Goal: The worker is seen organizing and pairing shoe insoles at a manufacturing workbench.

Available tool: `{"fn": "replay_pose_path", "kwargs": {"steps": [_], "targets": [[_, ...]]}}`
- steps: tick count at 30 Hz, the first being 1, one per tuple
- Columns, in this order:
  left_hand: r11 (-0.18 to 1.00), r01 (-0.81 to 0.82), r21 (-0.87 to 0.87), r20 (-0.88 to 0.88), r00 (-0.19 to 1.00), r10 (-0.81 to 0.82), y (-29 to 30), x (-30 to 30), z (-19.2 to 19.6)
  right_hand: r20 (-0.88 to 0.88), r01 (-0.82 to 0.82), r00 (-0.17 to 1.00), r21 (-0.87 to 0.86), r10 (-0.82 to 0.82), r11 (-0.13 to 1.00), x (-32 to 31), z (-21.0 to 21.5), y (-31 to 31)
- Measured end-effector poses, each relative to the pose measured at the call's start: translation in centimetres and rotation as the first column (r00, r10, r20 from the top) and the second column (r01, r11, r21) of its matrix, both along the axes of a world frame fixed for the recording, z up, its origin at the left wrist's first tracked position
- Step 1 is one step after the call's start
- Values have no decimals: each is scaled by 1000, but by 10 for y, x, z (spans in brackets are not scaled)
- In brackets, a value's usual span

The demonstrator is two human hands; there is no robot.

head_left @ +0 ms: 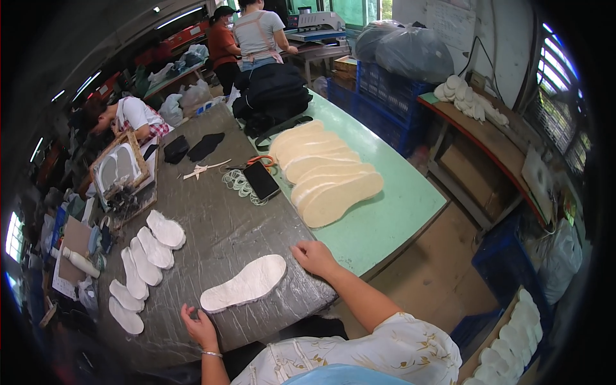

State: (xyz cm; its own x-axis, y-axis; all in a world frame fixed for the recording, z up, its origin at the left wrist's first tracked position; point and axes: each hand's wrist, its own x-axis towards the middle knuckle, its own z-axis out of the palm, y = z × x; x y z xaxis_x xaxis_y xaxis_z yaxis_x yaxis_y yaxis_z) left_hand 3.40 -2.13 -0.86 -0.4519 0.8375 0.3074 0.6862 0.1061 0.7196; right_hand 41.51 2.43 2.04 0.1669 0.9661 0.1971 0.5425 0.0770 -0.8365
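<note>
A single white fleecy insole (244,283) lies flat on the dark, plastic-covered table (218,237) in front of me. My left hand (200,328) is just below its heel end, fingers apart and loosely bent, holding nothing and not touching it. Beyond the other end, my right hand (314,258) rests at the table's right edge with its fingers curled in; nothing shows in them. Several smaller white insoles (146,260) lie in a slanting row on the left. Cream insoles (337,192) overlap in a long row on the pale green table (398,215) to the right.
Farther up lie a black phone (261,180), orange-handled scissors (263,160), a bundle of white cord (239,185) and black fabric pieces (205,146). Dark cloth (269,90) is heaped behind them. Blue crates (391,93) stand at the right. Three people work farther off.
</note>
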Motion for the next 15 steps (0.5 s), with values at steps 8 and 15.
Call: {"fn": "replay_pose_path", "kwargs": {"steps": [8,15], "targets": [[994,24,106,-54,998,-18,2,-13,-18,35,-5,999,-3,5,1000,-2,-3,0],[994,17,107,-19,1000,-15,3,-12,-16,52,-8,999,23,7,1000,-2,-7,2]]}}
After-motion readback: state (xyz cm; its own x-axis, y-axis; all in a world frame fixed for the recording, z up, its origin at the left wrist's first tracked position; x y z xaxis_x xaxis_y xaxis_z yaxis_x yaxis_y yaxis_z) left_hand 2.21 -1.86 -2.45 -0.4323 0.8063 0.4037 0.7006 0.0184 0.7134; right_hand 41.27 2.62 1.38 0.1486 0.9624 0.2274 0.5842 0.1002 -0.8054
